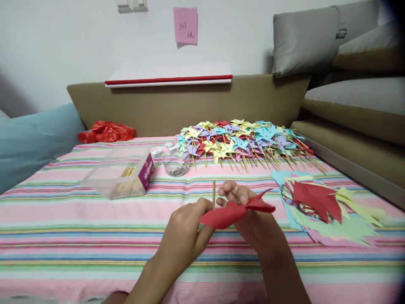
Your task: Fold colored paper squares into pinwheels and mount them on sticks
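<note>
A thin wooden stick (pixel 214 190) stands nearly upright in the fingers of my left hand (pixel 186 226), which is closed around it. My right hand (pixel 259 230) pinches a red paper pinwheel (pixel 226 215) near its middle, thumb and fingers bent about the folded centre. One red blade reaches left in front of my left fingers, and others point right. Stick and paper lie close together; whether they are joined cannot be seen. Beyond my hands sits a round clear dish (pixel 177 165) of small metal pins.
Finished paper pinwheels (pixel 240 145) on sticks are heaped at the back. To the right lie cut coloured paper sheets (pixel 341 230) with red pieces on top. A clear plastic box (pixel 110 181) of sticks, a red plastic bag (pixel 109 131) and striped cloth (pixel 79 236) are also around.
</note>
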Demonstrator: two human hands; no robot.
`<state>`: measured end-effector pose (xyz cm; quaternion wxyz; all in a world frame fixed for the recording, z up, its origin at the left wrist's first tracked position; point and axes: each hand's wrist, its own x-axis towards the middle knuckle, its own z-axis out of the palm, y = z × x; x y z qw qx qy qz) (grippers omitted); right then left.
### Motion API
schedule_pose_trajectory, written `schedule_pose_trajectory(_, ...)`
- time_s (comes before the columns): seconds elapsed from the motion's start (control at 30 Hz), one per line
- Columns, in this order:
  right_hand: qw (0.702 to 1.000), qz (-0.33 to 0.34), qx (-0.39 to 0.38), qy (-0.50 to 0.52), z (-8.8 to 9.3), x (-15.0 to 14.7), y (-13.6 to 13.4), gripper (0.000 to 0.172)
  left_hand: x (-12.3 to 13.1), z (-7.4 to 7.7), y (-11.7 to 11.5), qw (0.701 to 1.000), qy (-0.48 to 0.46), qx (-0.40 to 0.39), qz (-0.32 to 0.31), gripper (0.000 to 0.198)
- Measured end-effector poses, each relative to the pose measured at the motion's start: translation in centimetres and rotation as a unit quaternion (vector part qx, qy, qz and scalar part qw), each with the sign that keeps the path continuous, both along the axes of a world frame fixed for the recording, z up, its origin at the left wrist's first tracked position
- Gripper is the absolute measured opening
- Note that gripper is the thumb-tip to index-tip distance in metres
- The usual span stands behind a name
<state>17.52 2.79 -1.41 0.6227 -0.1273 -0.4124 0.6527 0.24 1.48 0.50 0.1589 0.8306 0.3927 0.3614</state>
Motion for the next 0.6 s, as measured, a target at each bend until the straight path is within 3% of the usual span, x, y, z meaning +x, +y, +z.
schedule_pose_trajectory(0.13,0.989,-0.063,0.077,-0.105,0.7,-0.2,-0.6,0.006,-0.1,-0.5,0.0,0.989,-0.009,0.144,0.017,0.012)
schedule_pose_trajectory(0.23,0.975,-0.113,0.122,-0.150,1.5,-0.7,-1.2,0.013,-0.3,-0.6,0.1,0.976,-0.012,0.213,0.039,0.015)
schedule_pose_trajectory(0.43,0.938,-0.209,0.196,-0.193,2.2,-1.0,-1.8,0.020,-0.6,-0.9,0.0,0.975,-0.018,0.218,0.038,0.014)
schedule_pose_trajectory(0.6,0.925,-0.232,0.217,-0.207,2.4,-0.8,-2.0,0.018,-0.6,-0.9,0.0,0.973,-0.017,0.227,0.029,0.018)
